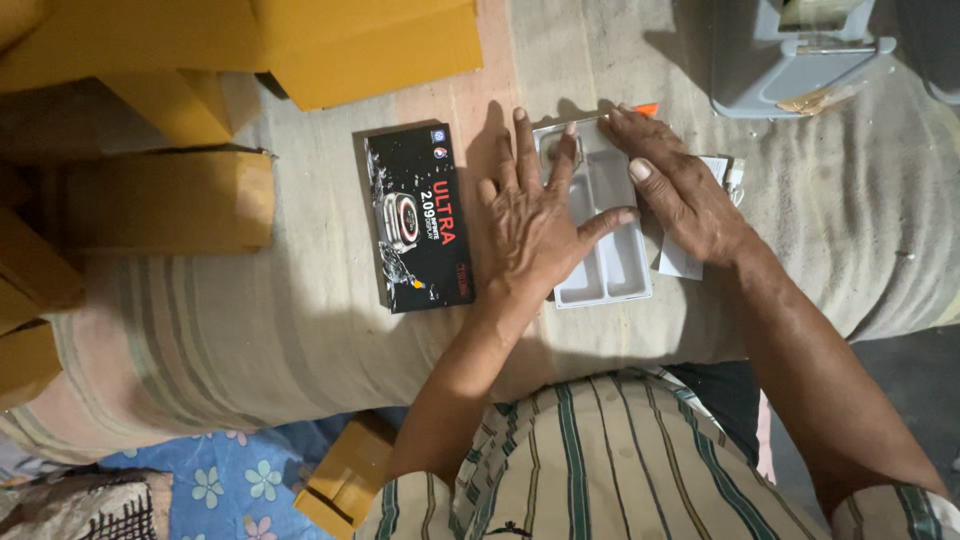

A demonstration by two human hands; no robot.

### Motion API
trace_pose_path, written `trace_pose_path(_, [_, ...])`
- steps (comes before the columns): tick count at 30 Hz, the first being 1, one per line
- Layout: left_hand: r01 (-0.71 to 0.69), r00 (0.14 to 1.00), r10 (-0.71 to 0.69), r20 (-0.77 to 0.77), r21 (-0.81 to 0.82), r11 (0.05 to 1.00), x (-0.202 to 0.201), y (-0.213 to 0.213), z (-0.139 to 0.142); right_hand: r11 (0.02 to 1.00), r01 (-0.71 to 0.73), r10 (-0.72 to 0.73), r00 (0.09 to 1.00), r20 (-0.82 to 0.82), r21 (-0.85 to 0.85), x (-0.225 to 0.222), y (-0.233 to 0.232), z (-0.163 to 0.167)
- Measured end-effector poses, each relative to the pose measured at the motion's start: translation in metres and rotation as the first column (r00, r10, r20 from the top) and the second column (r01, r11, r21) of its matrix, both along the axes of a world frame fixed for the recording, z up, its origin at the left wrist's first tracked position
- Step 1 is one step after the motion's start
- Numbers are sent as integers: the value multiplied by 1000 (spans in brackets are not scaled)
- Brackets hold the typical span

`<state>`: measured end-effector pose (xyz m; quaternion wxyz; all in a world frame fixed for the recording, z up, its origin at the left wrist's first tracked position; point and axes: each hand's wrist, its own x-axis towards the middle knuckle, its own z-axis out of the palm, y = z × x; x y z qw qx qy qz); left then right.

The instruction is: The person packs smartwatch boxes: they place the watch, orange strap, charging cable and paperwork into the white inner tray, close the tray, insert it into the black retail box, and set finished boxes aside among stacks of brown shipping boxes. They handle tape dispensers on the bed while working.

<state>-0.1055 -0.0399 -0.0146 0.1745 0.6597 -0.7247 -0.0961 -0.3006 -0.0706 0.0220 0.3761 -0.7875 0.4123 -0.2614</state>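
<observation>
The left hand lies flat, fingers spread, pressing on the white moulded plastic insert tray at picture centre. At three o'clock of it, the right hand rests open on the tray's far edge, gripping nothing. The black printed cardboard watch box lies at nine o'clock, on the striped beige cloth.

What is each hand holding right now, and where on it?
Neither hand grips anything. The left hand lies flat, palm down, on the white tray, pinning its left side. The right hand rests on the tray's upper right edge, fingers spread.
</observation>
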Motion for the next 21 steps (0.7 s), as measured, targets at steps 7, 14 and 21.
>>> trace_pose_path(7, [7, 999, -9, -48, -49, 999, -6, 6, -8, 996, 25, -33, 995, 91, 87, 3, 3, 3])
trace_pose_path(14, [2, 1000, -4, -28, -69, 998, -5, 18, 5, 978, 131, -161, 970, 185, 161, 17, 50, 19])
trace_pose_path(21, [-3, 989, 6, -148, 20, 1000, -6, 22, 9, 984, 108, -128, 982, -137, -144, 37, 55, 6])
